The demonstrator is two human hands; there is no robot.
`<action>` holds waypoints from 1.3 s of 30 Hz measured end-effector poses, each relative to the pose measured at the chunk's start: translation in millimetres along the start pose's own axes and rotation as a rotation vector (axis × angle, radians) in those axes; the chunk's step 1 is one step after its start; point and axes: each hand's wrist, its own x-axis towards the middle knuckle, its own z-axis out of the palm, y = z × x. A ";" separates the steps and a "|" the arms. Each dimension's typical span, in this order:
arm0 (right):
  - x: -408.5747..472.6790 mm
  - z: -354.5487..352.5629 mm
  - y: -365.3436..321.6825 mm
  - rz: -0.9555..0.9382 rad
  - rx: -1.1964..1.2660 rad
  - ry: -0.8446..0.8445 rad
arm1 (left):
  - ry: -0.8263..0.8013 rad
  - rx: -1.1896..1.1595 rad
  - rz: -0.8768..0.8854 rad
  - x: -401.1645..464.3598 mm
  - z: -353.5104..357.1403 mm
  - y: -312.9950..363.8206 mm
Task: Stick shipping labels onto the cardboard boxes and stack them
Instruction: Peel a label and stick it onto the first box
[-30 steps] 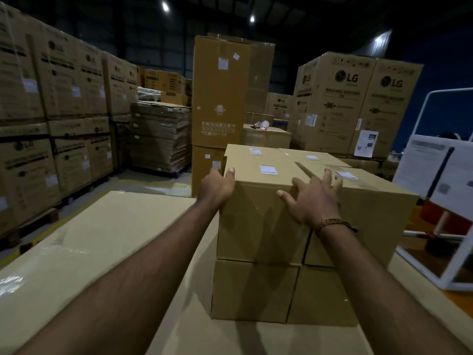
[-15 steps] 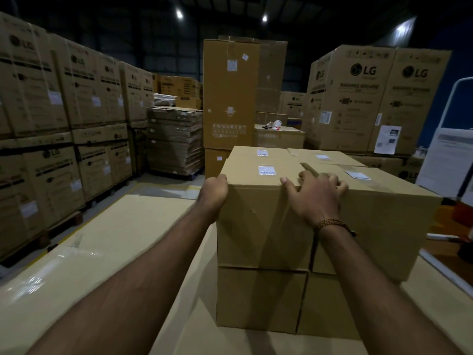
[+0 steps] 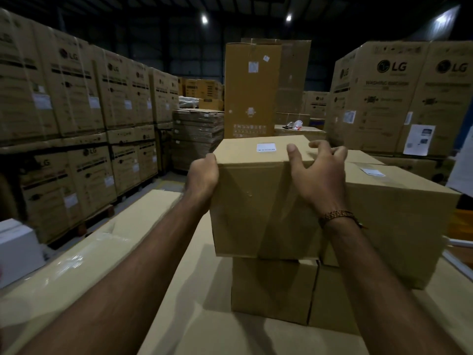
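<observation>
Gripping the top cardboard box (image 3: 256, 208) from both sides, the person had it at chest height, overhanging the lower box (image 3: 273, 288) toward the camera, so it looked lifted or slid rather than squarely seated. The left hand (image 3: 202, 175) curled round the near left top corner; the right hand (image 3: 317, 175) lay over the right top edge with its fingers (image 3: 330, 149) hooked onto the top face, both clamped on the box. It looked stiff and dry, plain brown with square edges, and I judged it light to moderate in weight (two bare hands managed it without visible strain). Smooth card can slip, so opposite edges or the bottom corners seemed the safest hold. On its top sat a small white shipping label (image 3: 266, 147), flat and apparently stuck. Just right, touching or nearly so, stood a neighbouring box (image 3: 399, 208) bearing its own label (image 3: 372, 171). All rested on a broad cardboard surface (image 3: 179, 316). Beyond stood printed cartons (image 3: 76, 98) in tall rows.
</observation>
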 end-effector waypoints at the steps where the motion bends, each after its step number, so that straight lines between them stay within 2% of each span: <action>1: -5.0 -1.5 -5.8 0.015 0.034 0.002 | 0.023 0.001 0.019 -5.2 -9.7 -0.1; 9: -63.7 -0.4 -42.5 0.096 0.153 -0.134 | 0.141 0.064 0.068 -55.7 -105.9 -14.9; 16: -158.2 23.4 -80.2 0.125 0.183 -0.234 | 0.118 0.102 0.029 -91.7 -215.6 -45.9; 24: -282.0 54.2 -123.3 0.292 0.188 -0.225 | 0.045 0.156 0.004 -127.9 -320.0 -101.3; 32: -351.2 63.9 -124.4 0.334 0.234 -0.285 | -0.128 0.192 -0.075 -141.0 -363.7 -155.7; 39: -380.3 89.6 -98.8 0.325 0.227 -0.357 | -0.158 0.187 -0.157 -150.3 -369.4 -207.9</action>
